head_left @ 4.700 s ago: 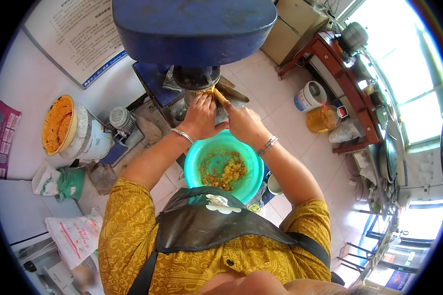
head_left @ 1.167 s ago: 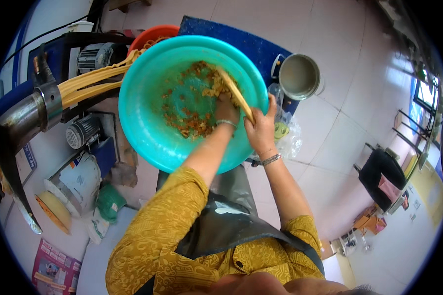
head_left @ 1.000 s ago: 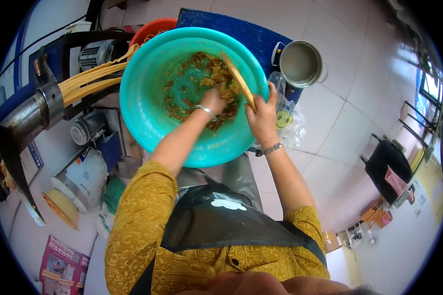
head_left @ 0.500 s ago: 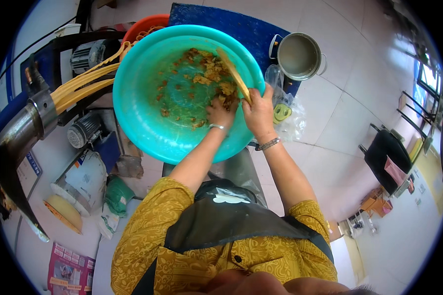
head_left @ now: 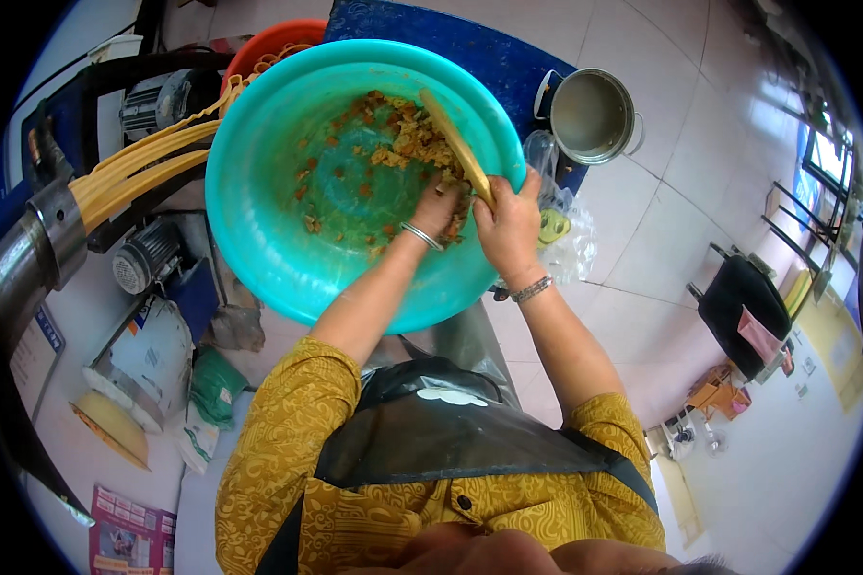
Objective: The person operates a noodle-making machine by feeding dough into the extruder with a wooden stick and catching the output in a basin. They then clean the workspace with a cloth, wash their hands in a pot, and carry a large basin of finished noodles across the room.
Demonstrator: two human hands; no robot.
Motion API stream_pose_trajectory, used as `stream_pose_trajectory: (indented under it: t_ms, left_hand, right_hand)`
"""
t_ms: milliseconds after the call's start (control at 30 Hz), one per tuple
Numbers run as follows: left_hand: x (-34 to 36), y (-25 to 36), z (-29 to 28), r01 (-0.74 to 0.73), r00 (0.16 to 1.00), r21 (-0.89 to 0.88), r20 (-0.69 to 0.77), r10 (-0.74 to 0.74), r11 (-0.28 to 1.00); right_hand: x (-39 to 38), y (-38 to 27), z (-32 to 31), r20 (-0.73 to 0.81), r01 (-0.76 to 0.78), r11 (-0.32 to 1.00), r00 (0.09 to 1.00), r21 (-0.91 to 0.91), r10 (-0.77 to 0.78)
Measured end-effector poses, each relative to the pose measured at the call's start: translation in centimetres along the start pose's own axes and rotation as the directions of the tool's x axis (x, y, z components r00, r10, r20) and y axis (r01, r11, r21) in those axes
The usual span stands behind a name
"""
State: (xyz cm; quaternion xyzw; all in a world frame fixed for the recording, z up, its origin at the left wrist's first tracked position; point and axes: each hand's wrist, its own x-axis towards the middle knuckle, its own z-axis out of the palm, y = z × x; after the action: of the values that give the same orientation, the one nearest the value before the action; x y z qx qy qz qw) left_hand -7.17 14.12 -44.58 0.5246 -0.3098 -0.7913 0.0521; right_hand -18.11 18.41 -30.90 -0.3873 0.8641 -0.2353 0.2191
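Note:
A large turquoise plastic basin (head_left: 249,240) stands before me, its inside smeared with an oily residue. A brownish-orange crumbly food mixture (head_left: 408,144) is heaped toward its right side, with loose bits across the bottom. My right hand (head_left: 510,225), a bracelet at its wrist, is closed on the lower end of a flat wooden paddle (head_left: 457,144) at the basin's right rim. The paddle slants up and left over the food. Inside the basin, my left hand (head_left: 435,213) is at the food below the paddle; its fingers are largely hidden in the mixture.
A blue table (head_left: 431,34) lies behind the basin. At the right are a metal pot (head_left: 590,115) with cloudy liquid and a clear plastic bag (head_left: 571,244). On the left, yellow strips (head_left: 144,172) run from a metal machine nozzle (head_left: 53,235) toward an orange tub (head_left: 276,40).
My left hand has shifted slightly right, closer to the paddle, its wrist turning. The right hand keeps its hold. The whole view has shifted a little.

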Motion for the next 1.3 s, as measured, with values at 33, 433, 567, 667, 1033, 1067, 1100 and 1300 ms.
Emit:
stream_pose_trajectory:
  t_ms: [33, 433, 567, 667, 1033, 1067, 1100, 1300]
  left_hand:
    - [0.0, 0.2, -1.2, 0.142, 0.982, -0.121, 0.140, -0.124, 0.982]
    - [-14.6, 8.8, -6.2, 0.304, 0.922, -0.418, 0.356, -0.153, 0.856]
    - [-20.4, 12.5, -6.8, 0.319, 0.872, -0.455, 0.485, -0.069, 0.831]
    - [-23.5, 15.3, -6.4, 0.310, 0.854, -0.533, 0.520, 0.016, 0.787]
    - [-34.5, 25.3, -4.1, 0.112, 0.792, -0.660, 0.511, 0.335, 0.742]
    - [-35.1, 25.6, -4.1, 0.119, 0.795, -0.677, 0.503, 0.339, 0.726]
    - [-35.6, 26.0, -4.0, 0.127, 0.797, -0.690, 0.498, 0.340, 0.712]
    - [-37.7, 28.8, -4.5, 0.056, 0.772, -0.693, 0.486, 0.409, 0.719]
  right_hand:
    - [0.0, 0.0, 0.0, 0.002, 0.007, 1.000, 1.000, -0.001, -0.007]
    - [-1.0, -3.3, -4.7, -0.003, 0.239, 0.960, 0.971, 0.144, -0.241]
    - [-2.4, -11.9, -13.6, 0.193, 0.148, 0.905, 0.951, 0.399, -0.241]
    - [-2.5, -19.2, -20.7, 0.075, 0.454, 0.792, 0.848, 0.408, -0.524]
    - [1.7, -38.4, -24.4, 0.441, 0.926, 0.311, 0.375, -0.214, -0.815]
    - [1.5, -39.3, -24.2, 0.482, 0.919, 0.303, 0.390, -0.251, -0.785]
    - [1.4, -39.9, -23.9, 0.473, 0.921, 0.288, 0.383, -0.263, -0.793]
    - [2.6, -41.0, -23.6, 0.450, 0.899, 0.415, 0.431, -0.141, -0.782]
